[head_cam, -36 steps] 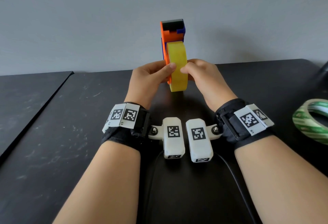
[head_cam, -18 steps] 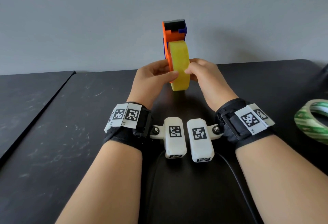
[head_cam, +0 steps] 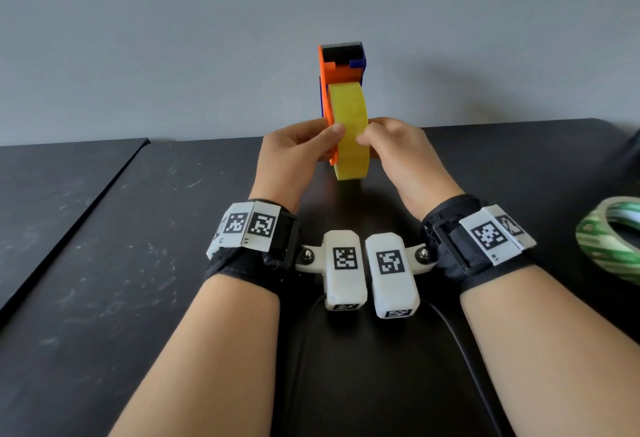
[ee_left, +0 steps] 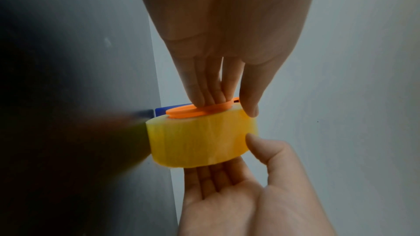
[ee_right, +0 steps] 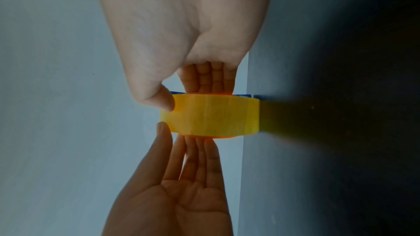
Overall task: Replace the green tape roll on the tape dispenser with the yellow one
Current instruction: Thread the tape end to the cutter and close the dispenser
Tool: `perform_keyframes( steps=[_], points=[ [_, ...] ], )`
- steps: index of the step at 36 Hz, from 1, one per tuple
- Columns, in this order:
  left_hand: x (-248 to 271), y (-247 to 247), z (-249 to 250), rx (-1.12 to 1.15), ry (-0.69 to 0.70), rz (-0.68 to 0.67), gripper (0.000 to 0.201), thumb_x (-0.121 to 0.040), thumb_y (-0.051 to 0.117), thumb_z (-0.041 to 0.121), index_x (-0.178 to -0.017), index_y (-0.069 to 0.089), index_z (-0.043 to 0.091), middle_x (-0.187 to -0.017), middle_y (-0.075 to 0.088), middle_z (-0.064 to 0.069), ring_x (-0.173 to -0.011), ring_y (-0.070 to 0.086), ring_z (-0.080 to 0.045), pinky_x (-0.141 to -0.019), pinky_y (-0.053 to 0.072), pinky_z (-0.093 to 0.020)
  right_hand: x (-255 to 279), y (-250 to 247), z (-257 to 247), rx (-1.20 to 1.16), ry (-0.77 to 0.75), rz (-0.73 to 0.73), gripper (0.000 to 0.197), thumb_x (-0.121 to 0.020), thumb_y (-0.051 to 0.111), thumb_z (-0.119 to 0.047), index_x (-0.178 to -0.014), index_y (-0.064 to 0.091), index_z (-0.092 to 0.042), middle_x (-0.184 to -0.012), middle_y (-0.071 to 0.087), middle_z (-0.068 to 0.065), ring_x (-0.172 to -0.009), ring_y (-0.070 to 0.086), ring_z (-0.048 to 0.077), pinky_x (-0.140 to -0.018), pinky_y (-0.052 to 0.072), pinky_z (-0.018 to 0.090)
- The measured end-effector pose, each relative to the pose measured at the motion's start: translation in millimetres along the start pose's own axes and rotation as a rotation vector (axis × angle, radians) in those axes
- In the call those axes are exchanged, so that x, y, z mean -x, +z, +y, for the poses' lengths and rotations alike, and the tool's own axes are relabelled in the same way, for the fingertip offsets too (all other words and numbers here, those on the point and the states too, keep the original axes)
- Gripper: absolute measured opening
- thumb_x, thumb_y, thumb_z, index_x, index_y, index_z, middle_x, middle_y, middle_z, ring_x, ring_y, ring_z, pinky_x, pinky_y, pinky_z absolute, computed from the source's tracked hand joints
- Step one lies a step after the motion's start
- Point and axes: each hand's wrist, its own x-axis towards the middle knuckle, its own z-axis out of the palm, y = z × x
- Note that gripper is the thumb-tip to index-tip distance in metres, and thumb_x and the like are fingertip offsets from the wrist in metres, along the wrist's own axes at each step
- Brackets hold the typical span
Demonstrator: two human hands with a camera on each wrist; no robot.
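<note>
The orange and blue tape dispenser [head_cam: 341,66] stands upright on the black table [head_cam: 138,263] near the wall. The yellow tape roll [head_cam: 348,104] sits on it against the orange side plate [ee_left: 193,112]. My left hand [head_cam: 322,139] grips the dispenser from the left, fingers [ee_left: 200,89] flat on the orange plate and thumb on the roll's rim. My right hand [head_cam: 384,142] holds the yellow roll [ee_right: 216,116] from the right, its thumb [ee_right: 161,100] on the rim and its fingers behind the far side. The green tape roll [head_cam: 613,242] lies flat at the table's right edge.
A grey wall rises right behind the dispenser. A second black tabletop [head_cam: 52,187] adjoins on the left, with a seam between the two. A black cable [head_cam: 460,343] runs from between my wrists toward me.
The yellow roll has shifted slightly up and closer against the orange plate. Both thumbs have slid a little along its rim. The green roll has not moved.
</note>
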Motion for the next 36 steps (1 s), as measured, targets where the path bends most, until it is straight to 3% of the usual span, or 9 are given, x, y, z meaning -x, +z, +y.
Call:
perform_keyframes(
  steps=[5,9,16,19,23,27,33,36],
  points=[
    [0.5,-0.5,0.0,-0.014,0.007,0.007,0.019,-0.088,0.069,0.017,-0.103,0.074,0.007,-0.099,0.075,-0.017,-0.090,0.071,-0.027,-0.089,0.058,-0.038,-0.4,0.2,-1.5,-0.019,0.018,0.005,0.018,-0.091,0.052,-0.020,-0.097,0.067,-0.012,-0.106,0.069,0.007,-0.099,0.062,0.015,-0.074,0.045,0.023],
    [1.1,1.6,0.5,-0.018,0.018,0.021,0.012,-0.088,0.069,0.017,-0.097,0.074,0.010,-0.099,0.074,-0.020,-0.084,0.068,-0.022,-0.089,0.058,-0.039,0.4,-0.9,-1.4,-0.009,0.018,-0.017,0.023,-0.088,0.050,-0.014,-0.102,0.066,-0.006,-0.106,0.069,0.009,-0.101,0.063,0.019,-0.085,0.049,0.029],
    [-1.6,-1.0,-1.4,0.007,0.007,0.012,0.017,-0.088,0.069,0.018,-0.101,0.074,0.009,-0.097,0.076,-0.015,-0.087,0.071,-0.024,-0.087,0.059,-0.036,2.8,0.6,-2.0,0.007,0.006,-0.002,0.024,-0.090,0.050,-0.016,-0.102,0.067,-0.007,-0.103,0.070,0.008,-0.098,0.064,0.017,-0.078,0.049,0.025],
    [-2.3,-1.8,-3.1,0.022,0.005,0.011,0.018,-0.088,0.070,0.017,-0.101,0.074,0.007,-0.094,0.076,-0.014,-0.082,0.071,-0.022,-0.083,0.059,-0.033,3.3,1.6,-3.3,0.003,0.011,0.010,0.019,-0.091,0.051,-0.019,-0.096,0.068,-0.012,-0.099,0.069,0.002,-0.090,0.062,0.009,-0.071,0.045,0.021],
    [-2.2,-0.8,-3.9,0.030,0.006,0.008,0.018,-0.087,0.070,0.017,-0.100,0.074,0.006,-0.094,0.076,-0.016,-0.080,0.071,-0.021,-0.080,0.059,-0.030,3.3,1.5,-4.3,-0.008,0.022,0.029,0.017,-0.092,0.052,-0.025,-0.084,0.065,-0.022,-0.097,0.067,-0.002,-0.088,0.058,0.004,-0.071,0.042,0.020],
    [-2.8,-1.5,-3.8,0.033,0.002,-0.005,0.019,-0.088,0.068,0.018,-0.103,0.073,0.006,-0.096,0.076,-0.015,-0.084,0.071,-0.023,-0.085,0.058,-0.034,4.0,1.4,-5.1,-0.023,0.032,0.013,0.015,-0.093,0.052,-0.025,-0.086,0.065,-0.023,-0.093,0.065,-0.007,-0.089,0.058,0.001,-0.068,0.040,0.017],
    [-3.1,-0.8,-1.6,-0.032,-0.022,-0.068,0.041,-0.077,0.067,-0.006,-0.117,0.067,0.002,-0.103,0.074,-0.013,-0.092,0.069,-0.020,-0.090,0.056,-0.031,3.8,-1.0,-4.5,-0.039,0.043,-0.011,0.019,-0.095,0.051,-0.025,-0.077,0.057,-0.031,-0.082,0.054,-0.017,-0.076,0.050,-0.005,-0.064,0.036,0.014],
    [-2.3,-0.9,-1.7,-0.028,-0.018,-0.058,0.041,-0.078,0.067,-0.008,-0.118,0.066,0.001,-0.103,0.074,-0.013,-0.091,0.069,-0.018,-0.085,0.057,-0.025,4.6,-1.3,-5.8,-0.042,0.061,-0.017,0.020,-0.095,0.052,-0.025,-0.076,0.056,-0.031,-0.082,0.054,-0.016,-0.076,0.049,-0.005,-0.065,0.036,0.015]
  ],
)
